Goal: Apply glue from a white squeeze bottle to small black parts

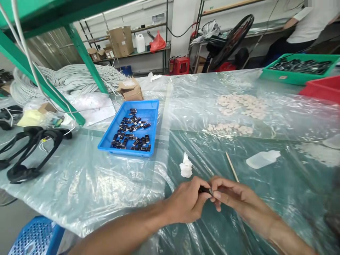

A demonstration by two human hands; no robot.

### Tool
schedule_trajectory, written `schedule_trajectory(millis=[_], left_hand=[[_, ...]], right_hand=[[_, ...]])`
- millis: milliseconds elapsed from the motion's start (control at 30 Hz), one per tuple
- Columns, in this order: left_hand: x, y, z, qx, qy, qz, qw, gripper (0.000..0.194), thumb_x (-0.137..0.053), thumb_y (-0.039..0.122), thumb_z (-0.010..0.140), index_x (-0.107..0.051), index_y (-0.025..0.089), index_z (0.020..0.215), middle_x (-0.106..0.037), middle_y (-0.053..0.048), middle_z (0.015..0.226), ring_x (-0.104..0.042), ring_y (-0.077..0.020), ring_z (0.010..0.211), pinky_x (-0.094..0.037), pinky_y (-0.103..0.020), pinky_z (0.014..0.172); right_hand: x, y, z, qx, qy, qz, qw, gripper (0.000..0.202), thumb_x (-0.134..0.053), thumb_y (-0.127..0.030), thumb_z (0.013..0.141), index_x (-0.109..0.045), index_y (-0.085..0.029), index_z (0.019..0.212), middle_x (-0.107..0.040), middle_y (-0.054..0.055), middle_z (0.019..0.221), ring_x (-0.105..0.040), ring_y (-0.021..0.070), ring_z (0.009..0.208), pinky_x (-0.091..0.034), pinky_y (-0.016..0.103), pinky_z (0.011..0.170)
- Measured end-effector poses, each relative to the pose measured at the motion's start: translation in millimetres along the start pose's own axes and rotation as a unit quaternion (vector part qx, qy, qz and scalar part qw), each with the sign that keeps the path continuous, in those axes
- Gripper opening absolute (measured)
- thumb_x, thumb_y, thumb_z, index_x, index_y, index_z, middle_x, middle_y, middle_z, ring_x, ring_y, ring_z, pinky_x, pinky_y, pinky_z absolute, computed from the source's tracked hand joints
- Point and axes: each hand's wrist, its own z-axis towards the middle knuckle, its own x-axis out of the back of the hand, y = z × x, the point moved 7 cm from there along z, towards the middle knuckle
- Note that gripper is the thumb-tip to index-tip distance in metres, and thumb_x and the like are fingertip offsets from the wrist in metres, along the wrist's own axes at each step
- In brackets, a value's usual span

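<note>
We can read no text, brand or number anywhere. At two o'clock, we see a small pale label (283, 77) on the front wall of the green bin (270, 75), its print too small for us. At eleven o'clock, the cardboard carton (114, 38) bears a small marking (123, 42) we cannot decipher. Toward nine o'clock, light marks show on black pieces (124, 142) in the blue tray (124, 152), equally illegible to us.

The left forearm (130, 226) slants in from lower left, the right forearm (281, 226) from lower right. The left hand (187, 202) and right hand (235, 194) face each other closely, fingers bent, thumbs pinching.
</note>
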Motion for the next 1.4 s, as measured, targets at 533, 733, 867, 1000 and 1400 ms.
schedule_trajectory(millis=[533, 733, 867, 1000, 1400], left_hand=[[-5.1, 10.7, 6.8, -0.078, -0.047, -0.090, 0.992, 0.013, -0.038, 0.010, 0.099, -0.039, 0.023, 0.099, -0.060, 0.000, 0.086, -0.060, -0.0138, 0.073, -0.046, -0.025, 0.069], [-1.1, 6.4, 10.1, -0.066, -0.029, -0.081, 0.994, 0.013, -0.040, 0.010, 0.098, -0.040, 0.023, 0.101, -0.058, 0.001, 0.084, -0.056, -0.0111, 0.066, -0.044, -0.022, 0.064], [1.7, -7.4, 9.5, -0.017, 0.012, -0.089, 0.996, 0.007, -0.049, 0.021, 0.094, -0.045, 0.023, 0.099, -0.050, 0.005, 0.074, -0.044, -0.0079, 0.053, -0.040, -0.017, 0.051], [5.1, -17.9, 6.8, -0.017, 0.080, -0.072, 0.994, 0.014, -0.055, 0.029, 0.085, -0.046, 0.024, 0.075, -0.039, 0.010, 0.058, -0.039, -0.0065, 0.043, -0.032, -0.014, 0.040], [9.6, -26.4, 23.8, -0.039, 0.127, -0.084, 0.988, 0.023, -0.050, 0.037, 0.083, -0.037, 0.027, 0.068, -0.031, 0.010, 0.053, -0.034, -0.0090, 0.038, -0.029, -0.017, 0.037]], right_hand=[[-16.1, -23.5, -8.4, -0.021, -0.059, 0.137, 0.989, 0.017, -0.070, -0.026, 0.077, -0.057, -0.018, 0.084, -0.057, 0.000, 0.080, -0.061, 0.0149, 0.073, -0.061, 0.033, 0.061], [-15.9, -38.2, -10.2, 0.039, -0.059, 0.144, 0.987, 0.015, -0.065, -0.024, 0.082, -0.054, -0.020, 0.091, -0.055, -0.001, 0.086, -0.061, 0.0119, 0.075, -0.057, 0.031, 0.069], [3.0, -44.0, -7.1, 0.099, -0.015, 0.171, 0.980, 0.015, -0.062, -0.026, 0.085, -0.055, -0.020, 0.097, -0.057, 0.001, 0.093, -0.060, 0.0124, 0.076, -0.054, 0.029, 0.069], [19.2, -48.5, -6.6, 0.128, 0.037, 0.167, 0.977, 0.017, -0.065, -0.028, 0.082, -0.055, -0.020, 0.092, -0.060, -0.001, 0.083, -0.058, 0.0106, 0.067, -0.051, 0.025, 0.061], [78.5, -51.6, -15.2, 0.219, 0.172, 0.171, 0.945, 0.017, -0.056, -0.029, 0.088, -0.057, -0.015, 0.098, -0.062, -0.001, 0.081, -0.060, 0.0089, 0.063, -0.052, 0.022, 0.056]])
